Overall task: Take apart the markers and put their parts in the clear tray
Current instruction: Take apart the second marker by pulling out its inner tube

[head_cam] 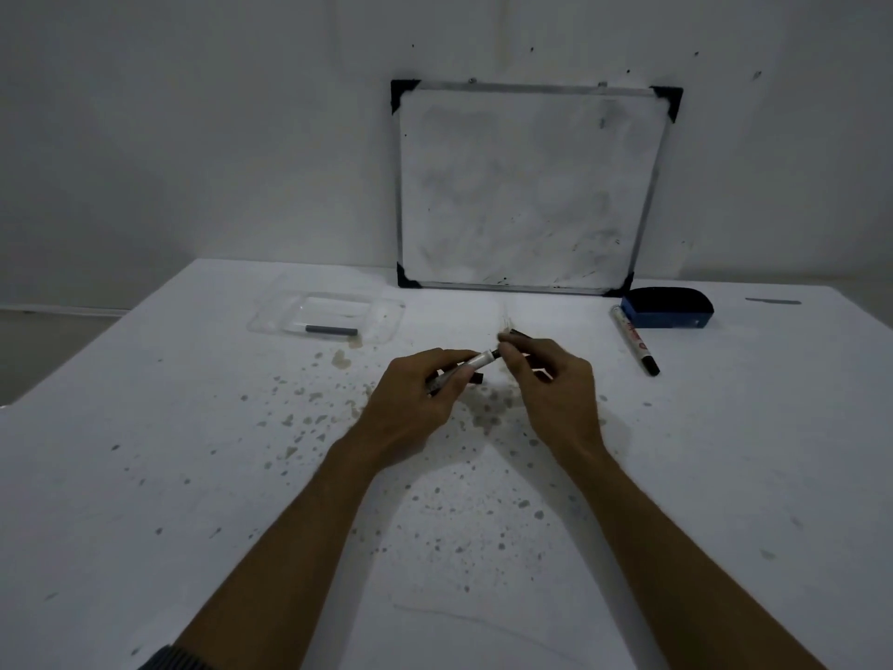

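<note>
My left hand [415, 398] grips a white marker barrel [476, 364] above the middle of the table, its front end pointing up and right. My right hand [551, 384] pinches a black part [519, 335] right at that end, fingers closed on it. A small dark piece shows under my left fingers; what it is I cannot tell. The clear tray [270, 317] lies at the far left and holds a dark grey stick [333, 330]. A second, whole marker [634, 340] with a black cap lies on the table to the right.
A small whiteboard [526, 186] leans against the wall behind the table. A blue and black eraser [669, 308] sits beside the whole marker. The white tabletop [193, 476] is spotted with dried stains. The table's left edge runs diagonally past the tray.
</note>
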{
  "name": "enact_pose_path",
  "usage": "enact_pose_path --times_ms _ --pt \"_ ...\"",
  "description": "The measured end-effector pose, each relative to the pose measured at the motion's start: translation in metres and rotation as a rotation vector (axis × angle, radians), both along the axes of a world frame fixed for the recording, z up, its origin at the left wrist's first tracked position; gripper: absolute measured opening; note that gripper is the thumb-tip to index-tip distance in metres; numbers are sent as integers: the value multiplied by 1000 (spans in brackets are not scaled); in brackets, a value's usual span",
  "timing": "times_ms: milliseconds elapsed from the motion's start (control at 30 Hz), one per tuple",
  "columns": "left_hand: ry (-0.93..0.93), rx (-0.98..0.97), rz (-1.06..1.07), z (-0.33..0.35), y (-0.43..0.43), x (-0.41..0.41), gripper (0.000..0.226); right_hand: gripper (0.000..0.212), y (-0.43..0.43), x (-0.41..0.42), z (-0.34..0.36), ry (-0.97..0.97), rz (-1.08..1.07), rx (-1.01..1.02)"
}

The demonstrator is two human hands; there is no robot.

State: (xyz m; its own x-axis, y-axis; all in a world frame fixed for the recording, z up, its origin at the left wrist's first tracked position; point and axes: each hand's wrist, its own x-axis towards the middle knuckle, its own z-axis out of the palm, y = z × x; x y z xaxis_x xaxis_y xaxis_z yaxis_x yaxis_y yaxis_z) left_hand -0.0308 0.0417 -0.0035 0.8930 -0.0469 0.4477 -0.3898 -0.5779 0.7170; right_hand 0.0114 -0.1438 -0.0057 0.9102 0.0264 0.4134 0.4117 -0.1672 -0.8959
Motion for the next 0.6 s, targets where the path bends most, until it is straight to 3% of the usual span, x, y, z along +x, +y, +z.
enact_pose_path --times_ms 233,400,600 --pt "78 -94 113 -6 13 8 30 41 11 -8 -7 9 220 -266" --pt "146 -223 165 0 11 8 27 47 11 9 -15 -123 101 -644" --pt "252 -367 62 3 3 4 26 29 12 13 -22 -201 78 -763"
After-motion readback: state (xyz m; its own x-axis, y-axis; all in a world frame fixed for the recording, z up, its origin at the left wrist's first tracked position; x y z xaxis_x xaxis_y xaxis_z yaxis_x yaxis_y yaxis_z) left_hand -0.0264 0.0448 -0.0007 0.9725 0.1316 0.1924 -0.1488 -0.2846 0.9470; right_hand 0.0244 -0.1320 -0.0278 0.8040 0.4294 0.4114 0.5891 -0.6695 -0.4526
